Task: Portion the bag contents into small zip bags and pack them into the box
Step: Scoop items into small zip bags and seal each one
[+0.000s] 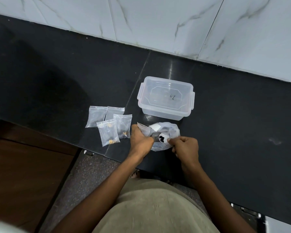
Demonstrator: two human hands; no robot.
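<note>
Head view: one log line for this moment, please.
left hand: grips big bag | right hand: pinches it | small zip bags: four on counter | box: lid on

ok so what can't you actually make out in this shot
All from the head view:
- What is inside the large clear bag: crumpled plastic and both hands cover it.
- Left hand fingertips: tucked into the bag, so its exact grip is hidden.
- Contents of the four small zip bags: tiny yellowish and dark bits, too small to identify.
- The mark on the clear plastic box: too small to read.
- Whether the box holds anything: unclear through the lid.
</note>
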